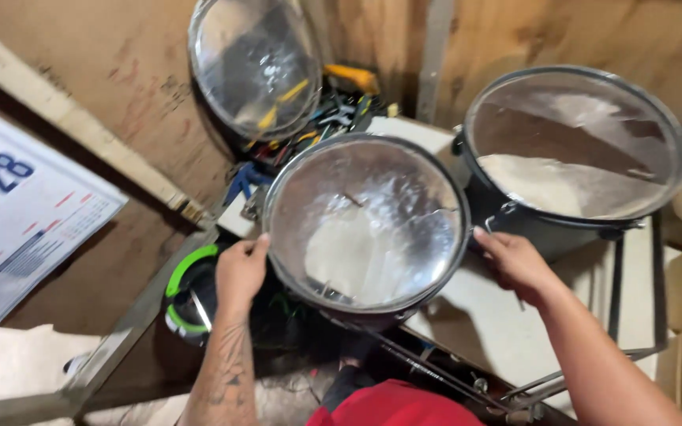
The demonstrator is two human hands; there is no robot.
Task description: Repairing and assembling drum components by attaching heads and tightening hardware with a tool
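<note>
Here, in the head view, the left hand (pixel 240 272) and right hand (pixel 515 260) close their grip on opposite sides of a small drum (pixel 366 225) with a clear head, held over the white desk (pixel 507 331). Just beside it stands a larger dark drum (pixel 574 150); a loose drumhead (pixel 254 63) leans on the plywood wall (pixel 104 87) above scattered tools (pixel 317 118).

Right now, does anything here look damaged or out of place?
Yes. The clear head on the drum between the left hand and right hand looks wrinkled and creased, unlike the smoother larger drum beside it.
</note>
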